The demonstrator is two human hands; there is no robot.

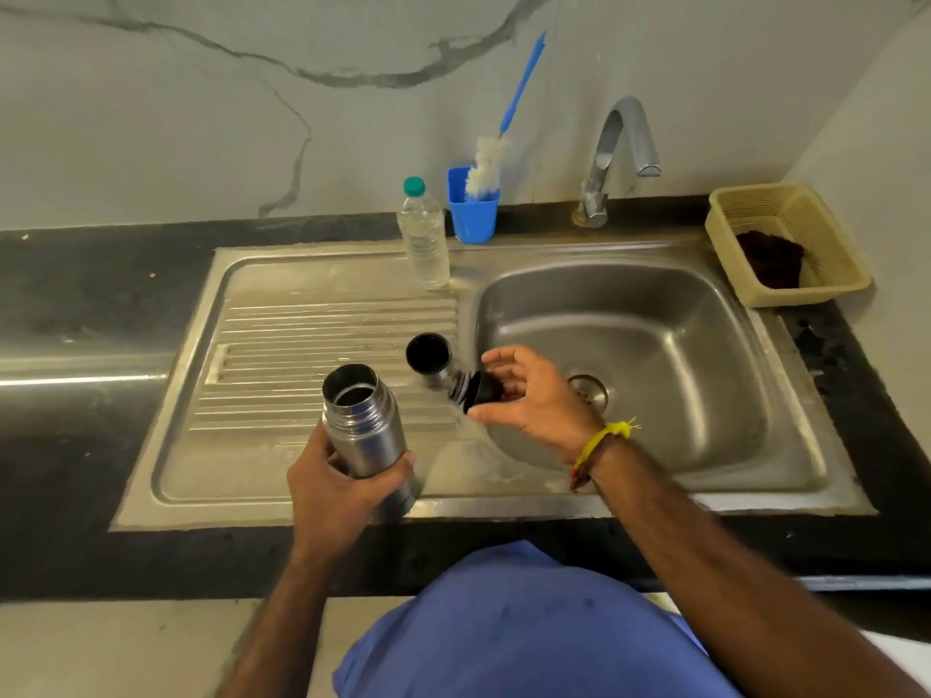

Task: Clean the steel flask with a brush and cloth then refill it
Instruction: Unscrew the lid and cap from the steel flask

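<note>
My left hand point(336, 488) grips the lower body of the open steel flask point(363, 426), held upright over the sink's drainboard point(282, 355). Its mouth is uncovered and dark inside. My right hand point(534, 398) holds a black stopper point(481, 390) by its edge, just above the drainboard's right end. Beside it the flask's cup lid point(429, 356) stands mouth-up on the ribs. A bottle brush point(491, 166) with a blue handle and white bristles leans in a blue cup point(473, 219) at the back. A dark cloth point(771, 256) lies in a beige basket point(826, 254) at the right.
A clear plastic water bottle point(425, 236) with a green cap stands at the back of the drainboard. The steel basin point(655, 345) with its drain lies to the right, under a chrome tap point(617, 153). Black countertop point(90, 294) surrounds the sink.
</note>
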